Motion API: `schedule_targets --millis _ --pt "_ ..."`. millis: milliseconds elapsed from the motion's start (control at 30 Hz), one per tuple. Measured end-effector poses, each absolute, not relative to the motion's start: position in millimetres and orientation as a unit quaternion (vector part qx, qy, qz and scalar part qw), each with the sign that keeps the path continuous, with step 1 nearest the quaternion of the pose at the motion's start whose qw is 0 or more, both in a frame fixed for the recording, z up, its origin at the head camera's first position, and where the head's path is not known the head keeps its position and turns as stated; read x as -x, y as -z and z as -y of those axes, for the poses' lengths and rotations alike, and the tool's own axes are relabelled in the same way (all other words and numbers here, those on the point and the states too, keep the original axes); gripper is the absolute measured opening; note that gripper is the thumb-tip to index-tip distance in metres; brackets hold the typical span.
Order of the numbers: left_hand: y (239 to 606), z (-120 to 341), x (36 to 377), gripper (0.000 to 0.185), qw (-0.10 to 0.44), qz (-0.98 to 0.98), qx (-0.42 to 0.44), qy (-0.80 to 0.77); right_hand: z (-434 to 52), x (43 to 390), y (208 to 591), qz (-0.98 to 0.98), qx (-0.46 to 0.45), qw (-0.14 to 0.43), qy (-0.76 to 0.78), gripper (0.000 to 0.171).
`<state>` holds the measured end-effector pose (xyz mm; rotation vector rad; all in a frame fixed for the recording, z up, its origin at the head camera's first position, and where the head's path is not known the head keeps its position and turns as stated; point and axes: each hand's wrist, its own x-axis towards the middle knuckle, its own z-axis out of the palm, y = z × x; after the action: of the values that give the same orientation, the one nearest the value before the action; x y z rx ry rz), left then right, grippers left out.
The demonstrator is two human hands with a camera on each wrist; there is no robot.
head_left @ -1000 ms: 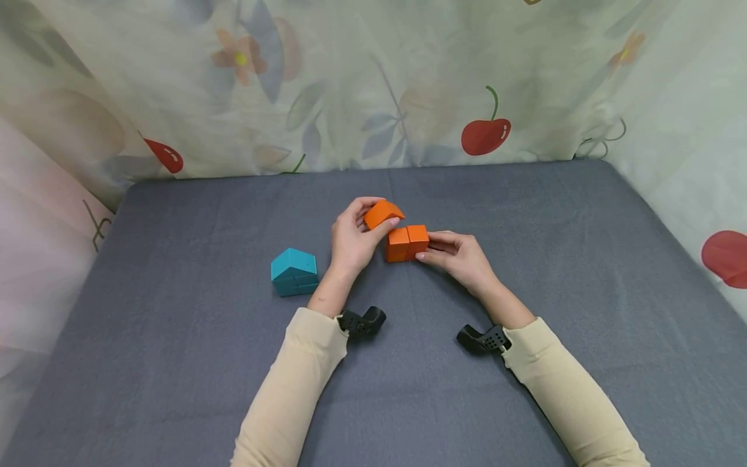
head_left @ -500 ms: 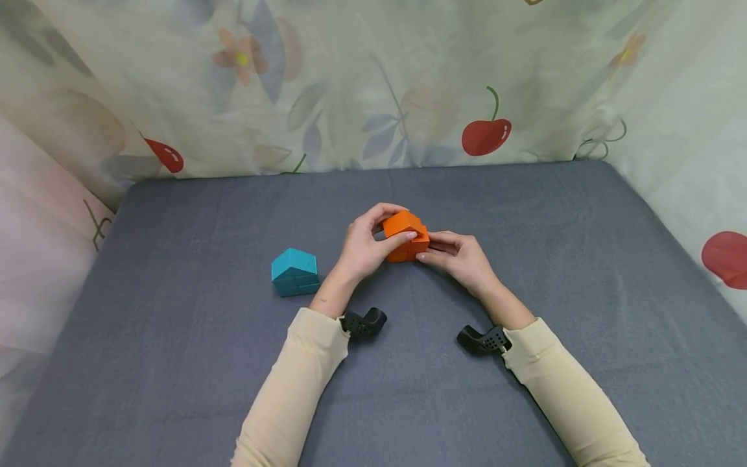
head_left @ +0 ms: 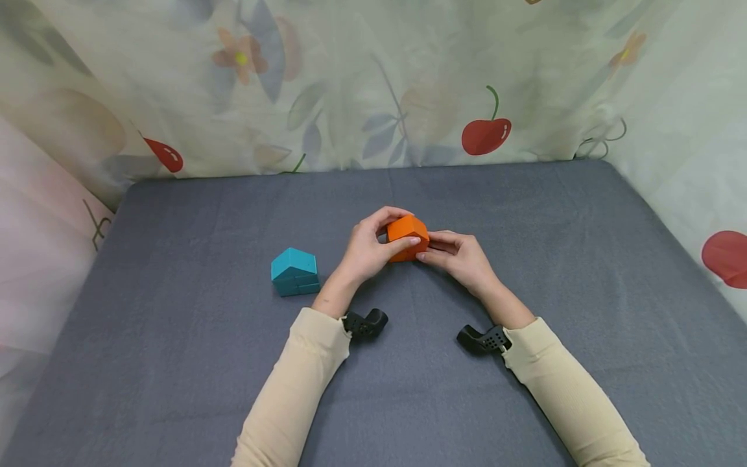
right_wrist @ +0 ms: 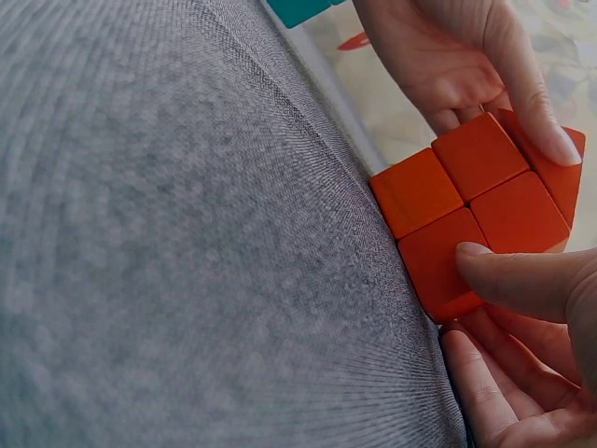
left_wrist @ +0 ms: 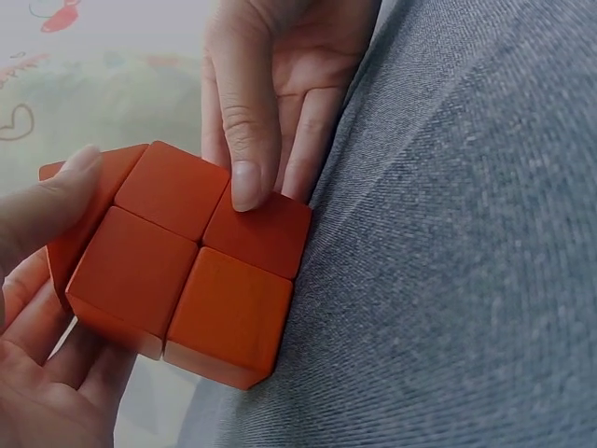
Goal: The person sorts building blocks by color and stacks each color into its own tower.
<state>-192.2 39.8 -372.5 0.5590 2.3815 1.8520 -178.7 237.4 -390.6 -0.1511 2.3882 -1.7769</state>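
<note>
The left hand (head_left: 366,250) pinches the orange roof block (head_left: 406,228) on top of the orange cubes (left_wrist: 191,269) in the middle of the grey cloth (head_left: 525,214), the right hand (head_left: 461,254) grips their side, and any sideways push may separate the cubes.

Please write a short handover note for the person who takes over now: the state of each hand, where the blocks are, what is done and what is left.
Left hand: grips the orange roof block, set on top of the orange cubes.
Right hand: fingers steady the cubes from the right side.
Cubes stand together on the grey cloth, mid-table.
Done: the teal house stands finished to the left; the orange roof sits on its cubes.
Left: probably check that the roof sits flush, then release both hands.
</note>
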Motion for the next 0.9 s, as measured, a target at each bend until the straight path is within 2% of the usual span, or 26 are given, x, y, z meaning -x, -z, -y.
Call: schedule_targets --millis 533,733,900 --pt "372 -38 194 0.039 0.042 -0.788 -0.184 -0.586 -235 182 391 -0.799 0.055 0.084 0.593 0.045" --pt "368 -38 192 0.050 0.043 -0.804 -0.172 -0.567 -235 182 389 -0.799 0.052 0.094 0.591 0.046" --pt "360 -40 186 0.059 0.012 -0.823 -0.171 -0.541 -238 179 386 -0.806 0.047 0.106 0.581 0.050"
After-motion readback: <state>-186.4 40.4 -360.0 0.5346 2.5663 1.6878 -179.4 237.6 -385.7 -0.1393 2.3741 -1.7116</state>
